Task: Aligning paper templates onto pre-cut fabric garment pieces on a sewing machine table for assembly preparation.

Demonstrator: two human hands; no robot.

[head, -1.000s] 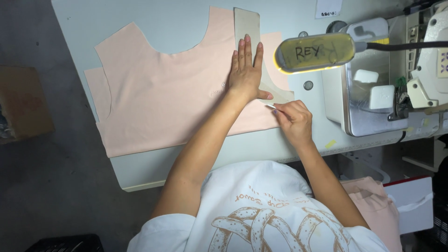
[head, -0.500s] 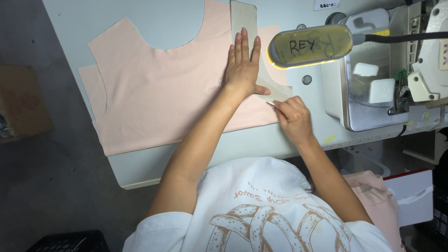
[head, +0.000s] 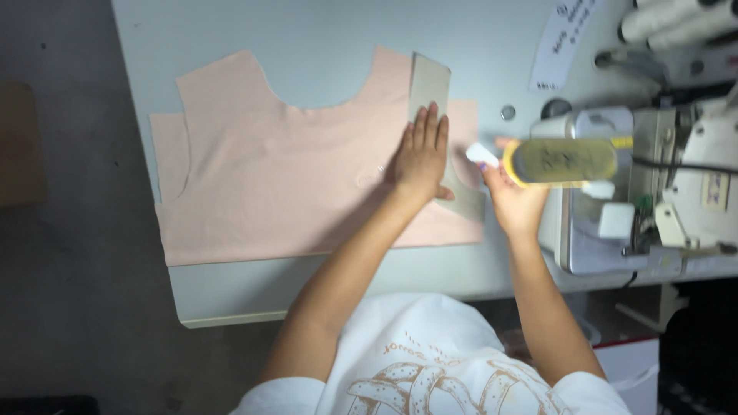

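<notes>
Pale table (head: 323, 31) carrying everything; sewing machine (head: 653, 200) parked at its right end, yellow lamp head (head: 565, 161) sticking out over the work. Pink cut fabric piece (head: 292, 192) spread flat across the middle of the table, neckline curve facing away, no visible wrinkles: laying-out looks done. Grey card template (head: 427, 83) lying on the fabric's right portion, running from the top edge down toward the lower right. Left hand (head: 420, 157) open, palm down, fingers together, pinning template and fabric. Right hand (head: 513, 201) closed around a small white piece, likely chalk (head: 482, 154), tip just beside the template's right edge. No drawn line discernible on the fabric; marking probably just underway or not started. No stitching visible on the piece.
</notes>
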